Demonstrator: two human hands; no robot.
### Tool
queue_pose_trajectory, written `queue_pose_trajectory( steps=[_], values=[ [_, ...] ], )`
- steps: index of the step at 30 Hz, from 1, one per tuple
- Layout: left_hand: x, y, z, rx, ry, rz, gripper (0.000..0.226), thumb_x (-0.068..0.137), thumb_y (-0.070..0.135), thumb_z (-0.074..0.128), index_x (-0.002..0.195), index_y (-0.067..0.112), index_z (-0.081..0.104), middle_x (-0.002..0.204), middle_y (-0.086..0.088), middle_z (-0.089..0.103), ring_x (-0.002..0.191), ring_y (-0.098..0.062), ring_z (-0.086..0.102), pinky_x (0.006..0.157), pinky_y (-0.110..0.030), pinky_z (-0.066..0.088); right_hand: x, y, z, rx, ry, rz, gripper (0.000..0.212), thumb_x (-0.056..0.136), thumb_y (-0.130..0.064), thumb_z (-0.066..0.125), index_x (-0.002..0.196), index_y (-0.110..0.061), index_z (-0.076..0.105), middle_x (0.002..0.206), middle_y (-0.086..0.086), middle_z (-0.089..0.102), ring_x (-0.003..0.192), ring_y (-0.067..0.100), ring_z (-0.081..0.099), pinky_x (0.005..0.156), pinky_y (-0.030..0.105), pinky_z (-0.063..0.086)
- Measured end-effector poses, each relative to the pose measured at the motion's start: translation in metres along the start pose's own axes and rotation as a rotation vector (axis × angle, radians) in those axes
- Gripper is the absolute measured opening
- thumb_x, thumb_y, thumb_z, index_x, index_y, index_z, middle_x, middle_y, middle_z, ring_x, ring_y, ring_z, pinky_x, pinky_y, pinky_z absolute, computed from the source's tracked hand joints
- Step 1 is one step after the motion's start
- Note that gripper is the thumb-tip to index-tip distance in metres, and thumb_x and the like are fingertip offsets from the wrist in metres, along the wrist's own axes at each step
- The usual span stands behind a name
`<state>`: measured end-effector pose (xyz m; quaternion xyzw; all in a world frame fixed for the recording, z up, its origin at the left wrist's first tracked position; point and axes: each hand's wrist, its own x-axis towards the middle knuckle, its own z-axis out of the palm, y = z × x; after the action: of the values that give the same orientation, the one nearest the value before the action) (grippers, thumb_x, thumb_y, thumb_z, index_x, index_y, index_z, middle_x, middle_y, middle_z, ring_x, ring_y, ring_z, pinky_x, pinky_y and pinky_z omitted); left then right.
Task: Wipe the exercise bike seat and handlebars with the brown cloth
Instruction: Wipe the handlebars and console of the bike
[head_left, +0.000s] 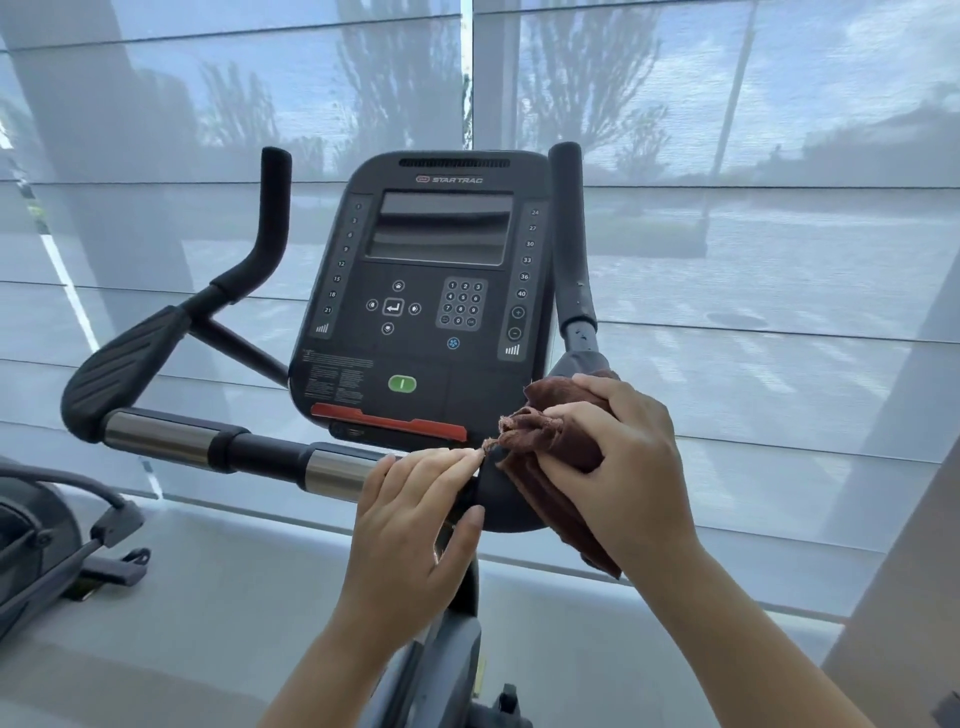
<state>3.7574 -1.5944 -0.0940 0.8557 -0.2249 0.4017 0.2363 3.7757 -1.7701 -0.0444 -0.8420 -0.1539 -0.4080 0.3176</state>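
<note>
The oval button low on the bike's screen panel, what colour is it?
The button is green with a pale line, seen in the head view.

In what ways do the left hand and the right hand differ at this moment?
The left hand holds the bare handlebar, fingers above and thumb below; the right hand grips the bunched brown cloth. The left hand only reaches the cloth's frayed corner with its fingertips; the right hand presses the cloth against the bar's right end. Both are bare and close together.
</note>
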Motion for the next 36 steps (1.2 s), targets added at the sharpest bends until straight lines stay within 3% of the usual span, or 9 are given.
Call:
queue_pose_trajectory(
  steps=[5,9,13,18,22,27,32,36],
  values=[
    [0.002,0.01,-0.006,0.087,-0.047,-0.019,0.04,0.088,0.032,0.043,0.119,0.014,0.059,0.117,0.002,0.062,0.112,-0.015,0.052,0.098,-0.041,0.036,0.019,0.017,-0.005,0.086,-0.068,-0.058,0.019,0.068,-0.018,0.077,0.087,-0.021,0.073,0.11,-0.003,0.063,0.106,0.024,0.051,0.09,0.016,0.03],
    [0.008,0.022,-0.007,0.168,-0.086,0.006,0.042,0.088,0.032,0.044,0.12,0.01,0.059,0.123,-0.001,0.06,0.12,-0.016,0.048,0.102,-0.033,0.03,0.07,0.037,-0.012,0.187,-0.211,-0.047,0.014,0.073,-0.019,0.074,0.086,-0.024,0.073,0.104,-0.017,0.063,0.104,0.011,0.055,0.091,0.02,0.038],
    [0.01,0.036,-0.005,0.201,-0.078,-0.014,0.042,0.089,0.032,0.044,0.117,0.007,0.061,0.122,-0.004,0.061,0.117,-0.02,0.052,0.099,-0.035,0.039,0.07,0.041,-0.016,0.268,-0.244,-0.081,0.016,0.072,-0.015,0.075,0.086,-0.022,0.074,0.105,-0.011,0.067,0.101,-0.001,0.053,0.088,0.008,0.035],
    [0.006,0.038,0.0,0.221,-0.039,-0.015,0.041,0.089,0.03,0.046,0.116,0.004,0.062,0.122,-0.006,0.061,0.113,-0.02,0.055,0.094,-0.038,0.042,0.02,0.04,-0.016,0.22,-0.162,-0.162,0.016,0.071,-0.027,0.074,0.087,-0.023,0.073,0.111,-0.006,0.064,0.108,0.022,0.048,0.095,0.012,0.028],
    [0.006,0.033,-0.002,0.24,-0.046,-0.003,0.043,0.09,0.035,0.045,0.116,0.006,0.061,0.122,-0.004,0.061,0.115,-0.019,0.053,0.096,-0.037,0.039,0.057,0.033,-0.017,0.263,-0.259,-0.157,0.008,0.073,-0.021,0.075,0.082,-0.022,0.074,0.101,-0.012,0.066,0.102,0.01,0.051,0.091,0.018,0.036],
    [0.001,0.027,-0.005,0.25,-0.063,-0.02,0.046,0.091,0.039,0.041,0.12,0.008,0.059,0.12,-0.003,0.062,0.116,-0.02,0.052,0.098,-0.04,0.041,0.061,0.025,-0.014,0.196,-0.314,-0.067,0.009,0.075,-0.024,0.073,0.083,-0.024,0.073,0.106,-0.01,0.065,0.107,0.023,0.052,0.092,0.029,0.041],
    [0.001,0.021,-0.005,0.23,-0.069,-0.005,0.047,0.091,0.039,0.042,0.122,0.007,0.056,0.123,-0.004,0.06,0.121,-0.018,0.046,0.101,-0.04,0.038,0.019,0.021,-0.02,0.107,-0.2,-0.168,0.013,0.069,-0.025,0.078,0.081,-0.023,0.073,0.108,-0.009,0.065,0.103,0.026,0.049,0.089,0.016,0.031],
    [-0.001,0.01,-0.012,0.294,-0.11,-0.04,0.056,0.092,0.048,0.035,0.12,0.006,0.058,0.125,-0.007,0.059,0.122,-0.025,0.048,0.101,-0.051,0.036,0.062,0.013,-0.015,0.164,-0.263,-0.085,0.008,0.075,-0.027,0.072,0.082,-0.025,0.073,0.1,-0.006,0.065,0.1,0.023,0.053,0.086,0.025,0.039]
  ],
)
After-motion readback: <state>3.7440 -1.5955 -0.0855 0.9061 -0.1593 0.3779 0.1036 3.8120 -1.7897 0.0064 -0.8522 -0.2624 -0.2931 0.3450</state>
